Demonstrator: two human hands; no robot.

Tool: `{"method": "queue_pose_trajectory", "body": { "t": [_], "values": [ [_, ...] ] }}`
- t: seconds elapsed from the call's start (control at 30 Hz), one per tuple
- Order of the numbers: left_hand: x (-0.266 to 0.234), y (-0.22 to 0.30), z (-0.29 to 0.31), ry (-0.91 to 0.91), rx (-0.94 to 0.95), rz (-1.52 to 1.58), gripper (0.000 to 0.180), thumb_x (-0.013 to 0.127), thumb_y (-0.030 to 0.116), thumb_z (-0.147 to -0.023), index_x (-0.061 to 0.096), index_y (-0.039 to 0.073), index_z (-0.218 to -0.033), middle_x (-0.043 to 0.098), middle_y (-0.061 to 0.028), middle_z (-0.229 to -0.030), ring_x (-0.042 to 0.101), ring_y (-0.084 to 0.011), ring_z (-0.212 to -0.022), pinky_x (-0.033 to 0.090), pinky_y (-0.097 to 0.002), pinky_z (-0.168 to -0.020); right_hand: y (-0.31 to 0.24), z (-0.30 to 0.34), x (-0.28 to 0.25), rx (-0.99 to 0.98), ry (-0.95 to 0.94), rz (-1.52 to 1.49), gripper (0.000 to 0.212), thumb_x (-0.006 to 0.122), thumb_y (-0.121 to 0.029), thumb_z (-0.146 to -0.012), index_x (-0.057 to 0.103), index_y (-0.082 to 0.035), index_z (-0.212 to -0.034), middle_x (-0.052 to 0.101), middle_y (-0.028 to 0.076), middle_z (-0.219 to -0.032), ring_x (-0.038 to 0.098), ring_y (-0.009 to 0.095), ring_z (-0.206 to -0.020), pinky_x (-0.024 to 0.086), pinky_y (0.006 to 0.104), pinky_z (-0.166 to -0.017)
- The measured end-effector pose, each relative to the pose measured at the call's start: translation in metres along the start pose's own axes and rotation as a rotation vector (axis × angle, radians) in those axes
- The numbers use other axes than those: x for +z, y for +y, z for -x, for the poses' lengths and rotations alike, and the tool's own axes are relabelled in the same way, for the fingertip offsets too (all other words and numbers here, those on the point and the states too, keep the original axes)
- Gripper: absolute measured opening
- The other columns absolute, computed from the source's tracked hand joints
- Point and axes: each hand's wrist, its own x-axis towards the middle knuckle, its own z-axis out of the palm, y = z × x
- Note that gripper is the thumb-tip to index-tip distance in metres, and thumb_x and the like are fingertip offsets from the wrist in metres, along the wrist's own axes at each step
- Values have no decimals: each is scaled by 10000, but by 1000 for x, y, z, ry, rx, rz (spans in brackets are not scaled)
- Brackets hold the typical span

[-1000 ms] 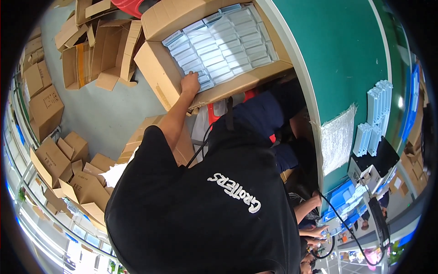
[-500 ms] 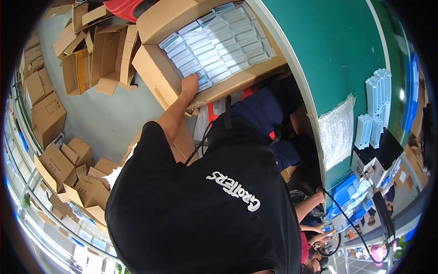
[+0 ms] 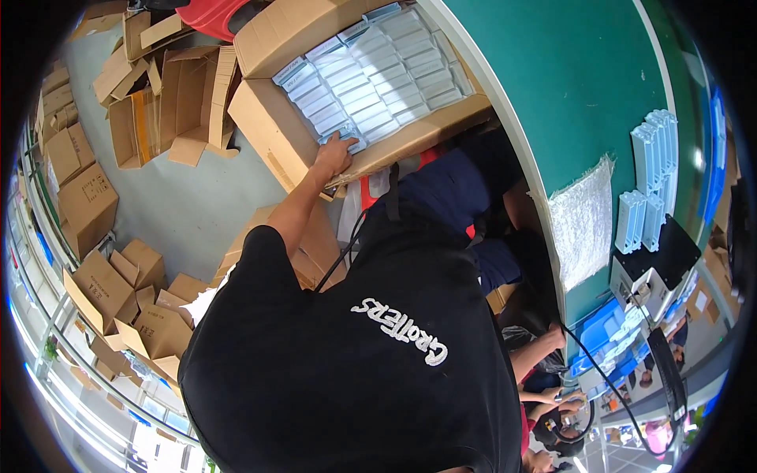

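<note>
My left hand (image 3: 334, 154) reaches into the near left corner of an open cardboard box (image 3: 276, 130). Its fingers bend over the end of a light-blue piece (image 3: 356, 145) at the edge of the packed layer. Rows of similar light-blue and whitish pieces (image 3: 377, 75) fill the box, some with printed labels on their ends. On the right, by the near edge of the green table, what seems to be my right hand (image 3: 554, 339) comes out beside my black shirt. Its fingers are too small and dark to make out.
Light-blue ribbed pieces (image 3: 654, 158) stand on the green table (image 3: 568, 87), near a sheet of white wrap (image 3: 582, 225) and a black-topped device (image 3: 666, 252). Open cartons (image 3: 189, 98) lie on the floor at left. A co-worker's hands (image 3: 556, 396) show at lower right.
My left hand has drawn back slightly toward the box's near wall, its fingers now over the end piece. My view has shifted a little. The other hand looks the same.
</note>
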Motion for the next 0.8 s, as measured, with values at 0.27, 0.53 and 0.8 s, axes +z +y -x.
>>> {"method": "queue_pose_trajectory", "body": {
  "t": [0.27, 0.53, 0.8],
  "values": [
    [12, -12, -7, -44, 3, -33, 301, 649, 191, -894, 676, 101, -1180, 609, -243, -1217, 634, -426, -1152, 532, -523, -973, 0, 1, 1, -4, -4, 14, 586, 441, -475, -1011, 600, -108, -1440, 552, 87, -1533, 570, 267, -1359, 465, 413, -1099],
    [16, -3, -15, 186, -93, -215, 390, 688, 108, -852, 509, 6, -1183, 682, -205, -1108, 725, -386, -933, 596, -473, -794, 4, -1, 4, -3, -3, 16, 585, 426, -473, -1017, 592, -112, -1447, 548, 70, -1540, 571, 256, -1356, 469, 412, -1091],
    [9, -4, -29, 206, -141, -267, 352, 716, 115, -824, 584, 12, -1134, 726, -187, -1057, 745, -358, -951, 600, -472, -806, 4, -20, 17, -14, 0, 11, 585, 412, -471, -1023, 584, -115, -1453, 544, 54, -1547, 572, 245, -1353, 472, 411, -1083]
  ]
}}
